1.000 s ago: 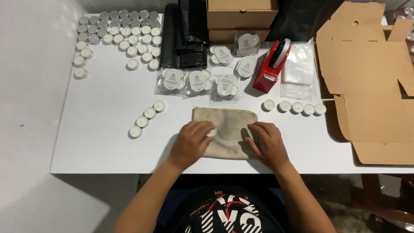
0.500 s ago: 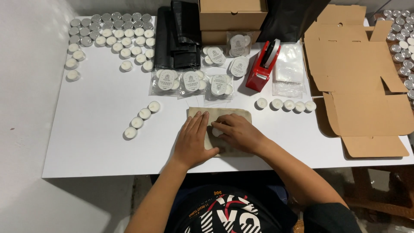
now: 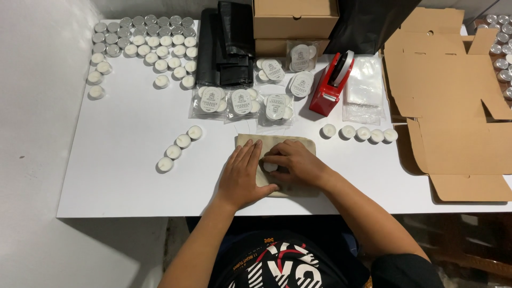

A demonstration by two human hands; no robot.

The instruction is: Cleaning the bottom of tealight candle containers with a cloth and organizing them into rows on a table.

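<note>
My left hand (image 3: 242, 173) lies flat, fingers spread, pressing down on the beige pouch (image 3: 277, 143) at the near edge of the white counter (image 3: 122, 133). My right hand (image 3: 293, 162) rests on the same pouch just beside it, fingers curled, thumb and forefinger pinching a small white candle (image 3: 270, 167) that sits on the cloth between both hands. The pouch lies flat, its far edge showing beyond my fingers.

Left of the pouch, four candles (image 3: 178, 146) run in a slanted row. To the right, five more (image 3: 360, 132) stand in a line. Beyond the pouch lie clear packets (image 3: 242, 101) of candles with round labels, and past them a black stack of bags (image 3: 226, 42) and closed cardboard boxes (image 3: 296, 18). A red tape dispenser (image 3: 330, 85) stands next to a pile of clear sleeves (image 3: 365, 88). Many loose candles (image 3: 144, 40) crowd the far left corner. Flat unfolded cartons (image 3: 448, 96) cover the right end.
</note>
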